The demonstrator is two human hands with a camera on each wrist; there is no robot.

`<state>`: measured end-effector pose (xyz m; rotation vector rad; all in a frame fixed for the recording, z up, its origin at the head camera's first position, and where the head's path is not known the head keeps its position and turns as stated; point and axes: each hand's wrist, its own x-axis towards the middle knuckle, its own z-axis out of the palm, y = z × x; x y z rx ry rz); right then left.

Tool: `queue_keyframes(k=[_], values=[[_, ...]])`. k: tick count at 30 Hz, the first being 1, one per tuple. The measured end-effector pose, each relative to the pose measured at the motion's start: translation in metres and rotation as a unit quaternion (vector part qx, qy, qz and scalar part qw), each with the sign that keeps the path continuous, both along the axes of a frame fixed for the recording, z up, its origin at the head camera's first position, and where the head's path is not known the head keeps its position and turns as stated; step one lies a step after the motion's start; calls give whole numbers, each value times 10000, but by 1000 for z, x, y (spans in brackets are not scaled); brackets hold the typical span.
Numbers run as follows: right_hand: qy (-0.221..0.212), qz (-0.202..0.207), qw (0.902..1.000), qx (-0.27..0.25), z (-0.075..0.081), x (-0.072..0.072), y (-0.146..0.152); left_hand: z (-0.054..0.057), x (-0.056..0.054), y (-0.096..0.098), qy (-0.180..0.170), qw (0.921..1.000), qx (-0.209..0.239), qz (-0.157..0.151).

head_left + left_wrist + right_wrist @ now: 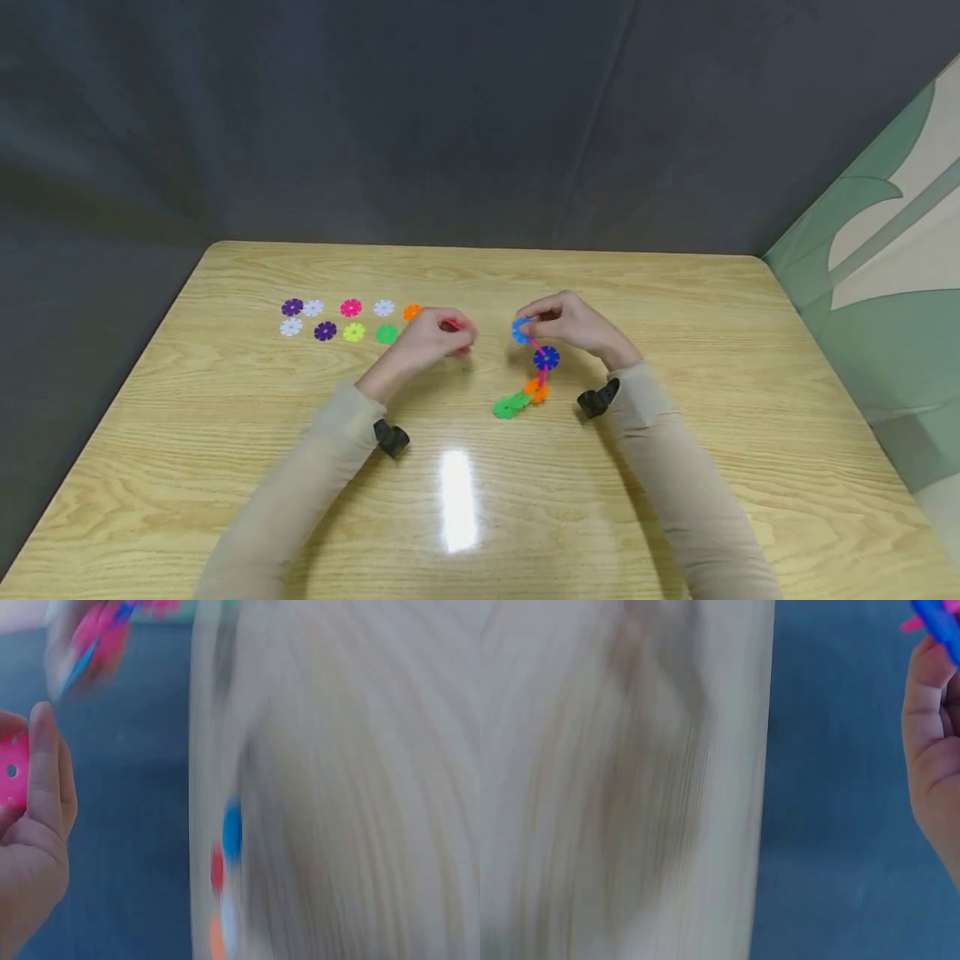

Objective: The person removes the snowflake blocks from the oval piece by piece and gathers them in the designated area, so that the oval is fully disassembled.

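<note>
My left hand [433,337], left of centre in the head view, pinches a pink notched disc [18,756] between thumb and fingers. To its right, my right hand [573,323] pinches a light blue disc [519,332] at the top of a linked chain. Below that in the chain come a pink disc seen edge-on, a dark blue disc [547,359], more pink, an orange disc [537,392] and green discs [507,407]. The two hands are apart. In the right wrist view only part of the hand and a blue piece [941,626] show, blurred.
Loose notched discs lie in two rows at the table's left: purple [325,331], white [384,307], pink [351,307], yellow [354,332], green [387,334] and orange [412,312]. The wooden table [600,517] ends at a dark curtain [450,125].
</note>
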<state>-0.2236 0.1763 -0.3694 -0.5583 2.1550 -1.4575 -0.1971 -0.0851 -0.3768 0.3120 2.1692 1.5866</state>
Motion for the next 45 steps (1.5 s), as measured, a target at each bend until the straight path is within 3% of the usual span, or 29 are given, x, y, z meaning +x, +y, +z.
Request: queue_keyframes(k=[3,5,9,11,14,21,27,33,45], values=[[-131,-541,9983,153,-2,-3,25,-2,-1,-19,202,9989,-223,348],[-238,-696,9970,234,-4,-5,36,-4,-2,-26,198,9989,-350,243],[-346,-677,9968,243,-8,-8,42,-6,-4,-26,-40,9990,-399,-210],[-359,-695,9966,239,-9,-8,42,-6,-4,-24,-215,9988,-378,-230],[-292,-714,9967,267,-10,-9,42,-8,-5,-23,-330,9989,-287,-176],[-284,-690,9972,104,-13,-10,40,-14,-12,-25,-197,9995,-159,188],[-323,-709,9969,82,-13,-10,34,-19,-17,-18,-4,9975,-391,596],[-369,-763,9964,-23,-14,-10,30,-24,-23,-5,414,9932,-742,790],[-233,-775,9967,90,-14,-11,23,-30,-34,13,112,9867,-1281,991]])
